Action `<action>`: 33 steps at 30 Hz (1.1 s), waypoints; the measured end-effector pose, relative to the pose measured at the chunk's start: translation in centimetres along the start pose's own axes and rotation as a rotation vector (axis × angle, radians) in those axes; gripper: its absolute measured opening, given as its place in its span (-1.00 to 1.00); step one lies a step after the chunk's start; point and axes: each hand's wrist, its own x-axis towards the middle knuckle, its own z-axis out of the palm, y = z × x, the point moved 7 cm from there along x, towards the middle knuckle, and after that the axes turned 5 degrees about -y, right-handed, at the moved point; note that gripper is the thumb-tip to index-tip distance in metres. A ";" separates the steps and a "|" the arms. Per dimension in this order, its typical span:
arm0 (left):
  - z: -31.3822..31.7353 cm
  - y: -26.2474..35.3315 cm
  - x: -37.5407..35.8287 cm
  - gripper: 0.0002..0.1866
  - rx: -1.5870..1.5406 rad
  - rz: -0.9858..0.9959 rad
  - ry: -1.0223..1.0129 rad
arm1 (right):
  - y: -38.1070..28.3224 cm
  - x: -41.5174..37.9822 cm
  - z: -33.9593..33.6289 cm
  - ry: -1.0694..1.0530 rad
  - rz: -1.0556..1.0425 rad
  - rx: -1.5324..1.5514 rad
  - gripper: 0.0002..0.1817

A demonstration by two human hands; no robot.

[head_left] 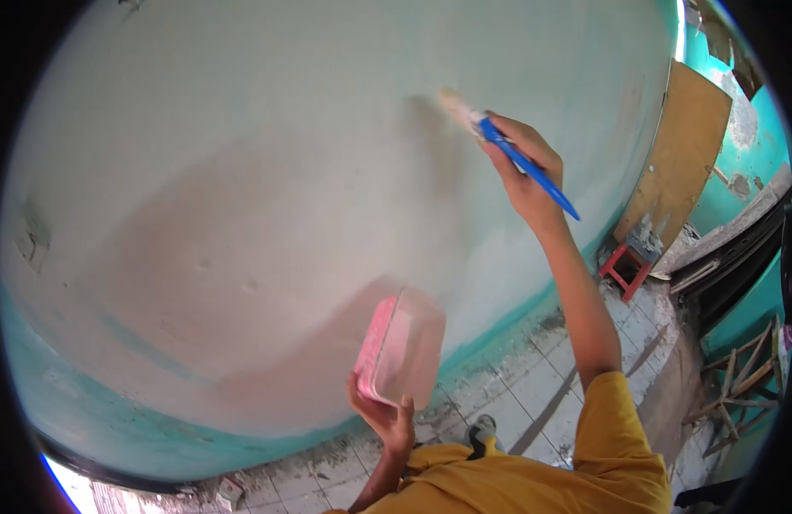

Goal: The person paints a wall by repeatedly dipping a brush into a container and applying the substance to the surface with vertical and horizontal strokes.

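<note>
Blue-handled flat paintbrush (499,141), upper centre-right of frame, is gripped in right hand (526,167) with fingers closed; bristles are pressed to pale plastered wall (242,171). Pink translucent plastic paint tub (402,347), lower centre, is cupped by left hand (385,417). Even, overlapping strokes are advised; tub is best kept level.

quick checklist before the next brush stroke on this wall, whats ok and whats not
1. Right hand grip on the brush: closed around the blue handle, ok.
2. Bristles meeting the wall: tip looks pressed to it, ok.
3. Paint load on the bristles: blurred, cannot tell.
4. Left hand grip on the pink container: held from below, ok.
5. Container level: tilted, opening turned toward the wall, not ok; paint inside cannot tell.
6. Floor footing: tiles spattered and dirty, a red stool stands apart to the right, ok.
</note>
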 end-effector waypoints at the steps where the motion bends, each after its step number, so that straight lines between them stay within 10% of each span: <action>1: 0.3 0.4 0.2 0.11 0.000 0.024 -0.003 | 0.5 0.8 -0.1 0.017 -0.016 0.001 -0.71; 4: 0.4 0.6 0.1 0.10 -0.052 -0.016 0.021 | 1.2 0.7 2.3 -0.232 -0.302 -0.375 -0.61; 17: 1.2 1.2 0.0 0.07 -0.143 -0.043 0.041 | 1.3 -1.7 4.1 -0.704 -0.199 -0.324 -0.61; 24: 1.3 1.4 0.0 0.08 -0.122 -0.045 0.066 | -2.3 13.4 1.6 -0.206 -0.376 -0.446 -0.65; 33: 1.2 1.7 -0.1 0.08 -0.113 -0.041 0.087 | 2.4 -7.1 5.5 -0.769 -0.271 -0.324 -0.54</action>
